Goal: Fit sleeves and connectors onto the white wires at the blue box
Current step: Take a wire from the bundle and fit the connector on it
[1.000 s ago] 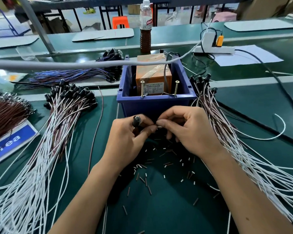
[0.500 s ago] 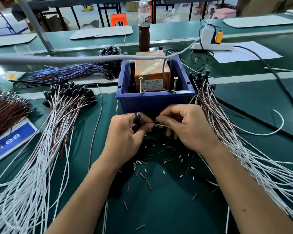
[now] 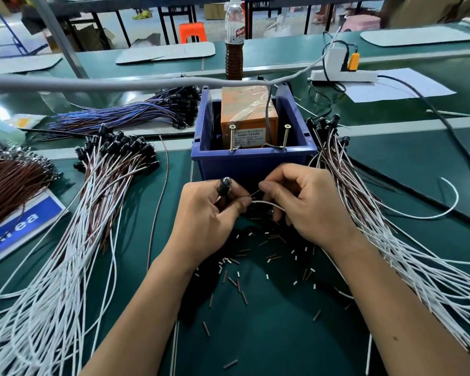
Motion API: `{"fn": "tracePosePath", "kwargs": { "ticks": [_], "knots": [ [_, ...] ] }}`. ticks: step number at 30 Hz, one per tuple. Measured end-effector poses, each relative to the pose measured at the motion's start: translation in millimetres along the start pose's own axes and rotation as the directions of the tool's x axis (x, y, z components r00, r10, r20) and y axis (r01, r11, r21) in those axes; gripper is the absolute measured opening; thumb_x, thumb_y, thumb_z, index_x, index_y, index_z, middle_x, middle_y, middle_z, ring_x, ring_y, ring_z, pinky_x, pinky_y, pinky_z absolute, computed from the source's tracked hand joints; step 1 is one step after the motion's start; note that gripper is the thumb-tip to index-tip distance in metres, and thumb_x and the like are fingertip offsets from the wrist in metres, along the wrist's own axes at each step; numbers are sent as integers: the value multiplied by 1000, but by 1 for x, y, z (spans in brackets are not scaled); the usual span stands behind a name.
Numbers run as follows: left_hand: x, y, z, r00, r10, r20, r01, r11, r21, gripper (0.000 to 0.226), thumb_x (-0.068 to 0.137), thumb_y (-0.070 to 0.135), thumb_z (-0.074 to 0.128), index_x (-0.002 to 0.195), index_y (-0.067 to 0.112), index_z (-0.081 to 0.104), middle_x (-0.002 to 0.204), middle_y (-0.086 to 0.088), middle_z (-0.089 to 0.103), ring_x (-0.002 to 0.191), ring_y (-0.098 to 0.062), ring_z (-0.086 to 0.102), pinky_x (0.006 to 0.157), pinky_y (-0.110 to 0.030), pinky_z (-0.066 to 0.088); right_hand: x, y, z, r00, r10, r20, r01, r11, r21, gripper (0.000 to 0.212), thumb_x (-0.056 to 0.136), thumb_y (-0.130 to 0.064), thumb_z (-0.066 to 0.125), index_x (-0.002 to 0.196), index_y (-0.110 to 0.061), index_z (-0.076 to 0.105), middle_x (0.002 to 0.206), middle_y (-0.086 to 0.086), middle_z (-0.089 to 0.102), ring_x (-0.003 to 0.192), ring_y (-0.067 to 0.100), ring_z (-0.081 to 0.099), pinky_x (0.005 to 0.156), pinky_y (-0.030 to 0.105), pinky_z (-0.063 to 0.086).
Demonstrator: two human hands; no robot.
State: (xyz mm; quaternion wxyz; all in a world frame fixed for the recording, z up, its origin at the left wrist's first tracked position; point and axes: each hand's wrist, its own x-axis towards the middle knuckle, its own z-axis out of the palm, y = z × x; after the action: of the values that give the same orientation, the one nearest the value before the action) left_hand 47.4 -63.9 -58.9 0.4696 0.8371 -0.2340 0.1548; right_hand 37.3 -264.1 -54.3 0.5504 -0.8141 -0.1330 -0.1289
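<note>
Just in front of the blue box (image 3: 253,164), your left hand (image 3: 209,221) grips a black connector (image 3: 224,187) upright in its curled fingers, the rounded tip poking out above the thumb. Your right hand (image 3: 304,204) sits close beside it, thumb and forefinger pinching the end of a white wire (image 3: 266,204) that arcs from your left fingertips back under your right palm; a thin bare lead shows between the two hands. Whether a sleeve is already on that wire you cannot tell, since your fingers cover it. Below your hands, short brown and white sleeves (image 3: 239,283) lie scattered over the green mat (image 3: 269,335). To your right, a bundle of white and brown wires (image 3: 364,213) fans out from black connectors beside the box's right wall toward the near edge. To your left, a larger bundle of the same wires (image 3: 73,240) spreads from its own cluster of black connectors. The blue box holds an orange transformer (image 3: 248,118) wrapped in clear tape, with two screws (image 3: 258,137) standing at the front rim. Farther left lie a brown wire bundle (image 3: 8,183) and a blue label (image 3: 17,226), and behind them a bundle of blue wires (image 3: 114,116). Beyond the box stand a bottle (image 3: 234,44) of brown liquid and a white power strip (image 3: 342,71).
</note>
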Motion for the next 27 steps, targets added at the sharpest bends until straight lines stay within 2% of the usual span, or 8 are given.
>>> {"fn": "tracePosePath", "kwargs": {
  "ticks": [3,6,10,13,17,21,24,27],
  "knots": [
    [-1,-8,-7,999,-22,-41,21,999,-31,8,83,10,76,77,15,76,65,10,67,56,-6,59,56,-18,44,1,-1,-9,998,32,-53,-29,998,59,17,100,-21,71,84,-16,72,73,4,74,46,22,65,40,30,51],
    [-1,-18,-14,994,-98,-56,91,990,-110,13,87,10,76,78,20,76,69,4,71,61,-26,64,58,-35,51,1,-3,-13,986,138,90,-145,987,72,34,97,-40,69,84,-9,71,72,9,75,47,26,66,38,31,49],
    [0,-17,-15,994,-92,-63,81,984,-159,10,89,12,75,82,20,76,71,4,74,61,-12,66,61,-19,48,3,-5,-22,867,313,386,-372,924,86,42,97,-45,61,96,-4,68,75,16,76,45,24,63,36,25,46],
    [0,-14,-16,990,-127,-62,107,959,-264,7,91,15,74,84,18,75,78,2,77,66,-2,67,64,-11,46,2,-2,-36,891,292,348,-354,927,127,21,103,-19,62,91,-6,73,63,12,70,38,15,54,34,19,39],
    [0,-5,-21,984,-143,105,174,895,-410,10,91,17,73,82,23,75,99,-5,80,67,1,65,63,-10,46,3,-5,-42,907,237,349,-279,957,76,19,100,-24,68,88,-18,82,58,6,65,39,11,45,39,16,35],
    [0,-3,-20,927,-134,349,277,874,-400,10,87,28,76,81,21,75,75,-10,70,55,-3,50,55,-15,39,3,-11,-29,891,167,422,-203,978,41,16,99,-29,70,89,-24,82,59,3,65,44,10,44,43,17,33],
    [-1,-4,-20,914,-133,384,286,883,-373,9,89,21,74,83,15,76,74,-5,70,60,-2,54,60,-13,41,3,-10,-23,900,161,406,-194,980,42,16,100,-25,69,89,-20,80,61,4,66,44,8,44,43,16,33],
    [-1,-2,-24,922,-170,347,330,815,-477,10,90,15,72,85,8,77,60,0,64,46,1,42,47,-11,34,4,-7,-31,920,207,332,-245,967,74,11,99,-16,70,93,-14,78,63,5,69,45,10,46,44,16,36]
  ]
}}
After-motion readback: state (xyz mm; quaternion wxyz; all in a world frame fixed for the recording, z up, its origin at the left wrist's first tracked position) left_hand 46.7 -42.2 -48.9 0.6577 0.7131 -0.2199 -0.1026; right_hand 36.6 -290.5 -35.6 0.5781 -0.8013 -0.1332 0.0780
